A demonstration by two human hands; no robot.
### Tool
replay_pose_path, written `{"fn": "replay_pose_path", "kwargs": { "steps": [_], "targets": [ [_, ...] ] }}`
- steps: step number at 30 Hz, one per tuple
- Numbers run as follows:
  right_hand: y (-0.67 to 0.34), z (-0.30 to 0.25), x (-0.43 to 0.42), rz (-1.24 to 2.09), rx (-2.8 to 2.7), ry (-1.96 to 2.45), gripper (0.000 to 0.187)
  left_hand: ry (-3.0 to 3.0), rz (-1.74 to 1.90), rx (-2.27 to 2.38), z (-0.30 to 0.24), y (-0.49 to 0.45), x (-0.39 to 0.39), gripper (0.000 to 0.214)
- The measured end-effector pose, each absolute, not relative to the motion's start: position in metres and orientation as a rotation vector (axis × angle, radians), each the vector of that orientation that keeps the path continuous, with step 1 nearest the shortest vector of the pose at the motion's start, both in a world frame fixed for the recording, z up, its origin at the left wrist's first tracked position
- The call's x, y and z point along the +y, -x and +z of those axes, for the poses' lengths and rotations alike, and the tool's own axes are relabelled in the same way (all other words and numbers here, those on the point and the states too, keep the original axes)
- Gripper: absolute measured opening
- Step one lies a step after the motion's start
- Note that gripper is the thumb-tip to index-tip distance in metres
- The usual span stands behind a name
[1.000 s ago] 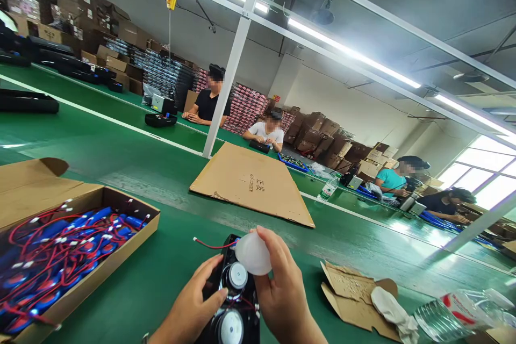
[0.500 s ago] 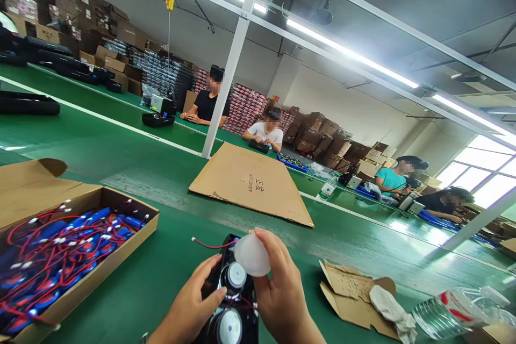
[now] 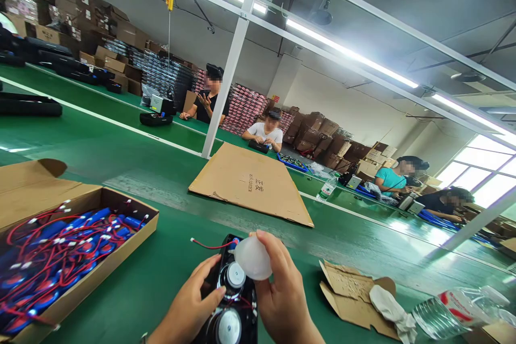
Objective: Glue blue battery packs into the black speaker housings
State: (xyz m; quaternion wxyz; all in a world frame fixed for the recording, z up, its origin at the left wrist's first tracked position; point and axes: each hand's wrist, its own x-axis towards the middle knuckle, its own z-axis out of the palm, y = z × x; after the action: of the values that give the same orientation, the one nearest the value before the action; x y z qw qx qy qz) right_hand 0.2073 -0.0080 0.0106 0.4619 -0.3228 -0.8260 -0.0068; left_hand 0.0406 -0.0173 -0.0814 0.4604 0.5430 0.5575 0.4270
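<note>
A black speaker housing with two round speakers lies in front of me, its far end angled away. My left hand is closed on its left side, thumb near the upper speaker. In my right hand a milky-white, rounded piece is gripped between thumb and fingers, held over the housing's far end and partly covering it. What this piece is exactly I cannot make out. A red wire with a white plug sticks out left from a blue part beside it.
An open cardboard box of blue batteries with red wires stands left. A flat cardboard sheet lies ahead on the green table. Torn cardboard, a white cloth and a water bottle are at right. Several co-workers sit beyond.
My hands and the white piece have barely shifted. Across the table, the co-worker in black has raised a hand. Black casings on the far left have slid slightly.
</note>
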Motion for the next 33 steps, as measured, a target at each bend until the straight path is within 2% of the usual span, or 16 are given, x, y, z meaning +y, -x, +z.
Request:
{"fn": "replay_pose_path", "kwargs": {
  "steps": [16,33],
  "targets": [
    [-0.217,0.006,-0.009,-0.038,-1.984,0.853,0.047,-1.209,1.096,1.352,-0.085,-0.038,-0.012,0.057],
    [-0.223,-0.007,0.005,-0.009,-1.866,0.935,0.045,-1.192,1.086,1.345,-0.082,-0.039,-0.012,0.059]
  ]
}}
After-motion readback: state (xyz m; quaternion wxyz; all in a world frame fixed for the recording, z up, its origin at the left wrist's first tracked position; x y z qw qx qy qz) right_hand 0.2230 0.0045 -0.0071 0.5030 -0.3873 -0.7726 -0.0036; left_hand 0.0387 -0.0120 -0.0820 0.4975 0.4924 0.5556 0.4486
